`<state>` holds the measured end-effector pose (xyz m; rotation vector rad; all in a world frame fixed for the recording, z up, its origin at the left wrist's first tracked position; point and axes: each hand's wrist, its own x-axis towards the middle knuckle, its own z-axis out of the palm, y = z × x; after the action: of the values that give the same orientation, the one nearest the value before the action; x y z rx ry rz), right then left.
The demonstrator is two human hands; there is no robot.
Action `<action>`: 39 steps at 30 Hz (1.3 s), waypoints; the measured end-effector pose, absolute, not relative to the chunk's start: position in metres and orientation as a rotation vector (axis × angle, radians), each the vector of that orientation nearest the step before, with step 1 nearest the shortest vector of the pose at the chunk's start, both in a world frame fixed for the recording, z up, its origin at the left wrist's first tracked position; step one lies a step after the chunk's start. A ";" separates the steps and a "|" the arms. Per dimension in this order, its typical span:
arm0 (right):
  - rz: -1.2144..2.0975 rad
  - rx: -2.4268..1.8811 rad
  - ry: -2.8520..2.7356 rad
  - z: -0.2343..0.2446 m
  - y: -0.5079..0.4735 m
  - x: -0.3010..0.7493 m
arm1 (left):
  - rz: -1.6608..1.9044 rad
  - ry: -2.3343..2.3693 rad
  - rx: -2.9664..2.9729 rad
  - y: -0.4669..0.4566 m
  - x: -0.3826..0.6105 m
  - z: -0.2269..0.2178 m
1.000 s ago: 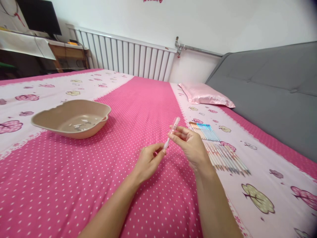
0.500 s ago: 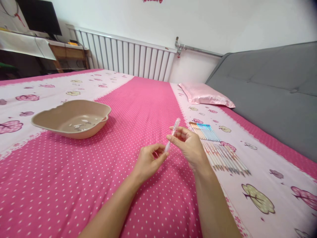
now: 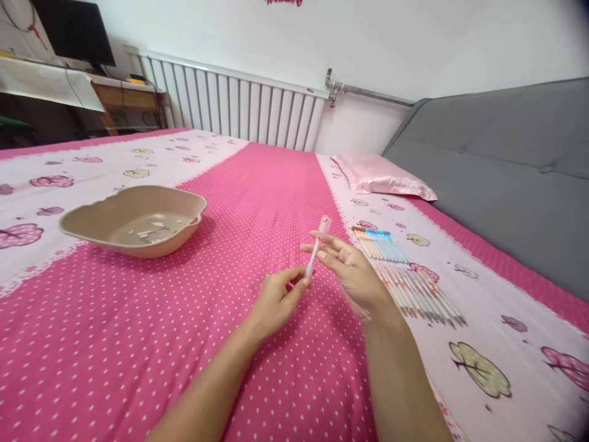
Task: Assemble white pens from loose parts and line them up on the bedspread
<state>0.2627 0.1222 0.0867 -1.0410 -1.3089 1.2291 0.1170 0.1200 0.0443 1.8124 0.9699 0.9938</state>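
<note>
We see a pink pen (image 3: 315, 253) above the bedspread (image 3: 184, 319), pinched low by the left hand (image 3: 280, 298), the right hand (image 3: 356, 273) loosely spread about its upper part, grip unclear; two pen rows (image 3: 414, 290) lie arranged, this one not yet among them

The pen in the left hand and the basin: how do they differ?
The pen is slim and pale; the basin is wide and tan. The pen is pinched by the left hand; the basin rests on the bed. Both are left of the laid-out pens.
</note>
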 end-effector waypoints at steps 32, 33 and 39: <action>1.167 -1.102 -1.208 0.085 0.123 0.259 | 1.032 0.998 1.761 0.120 0.117 0.041; 1.202 -1.076 -1.199 0.086 0.123 0.260 | 1.034 0.998 1.760 0.120 0.117 0.041; 1.306 -0.984 -1.193 0.089 0.122 0.263 | 1.022 0.981 1.784 0.120 0.117 0.042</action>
<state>0.2626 0.1223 0.0885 -0.9842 -1.1933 1.3064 0.1168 0.1203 0.0416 1.7838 0.9811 1.0218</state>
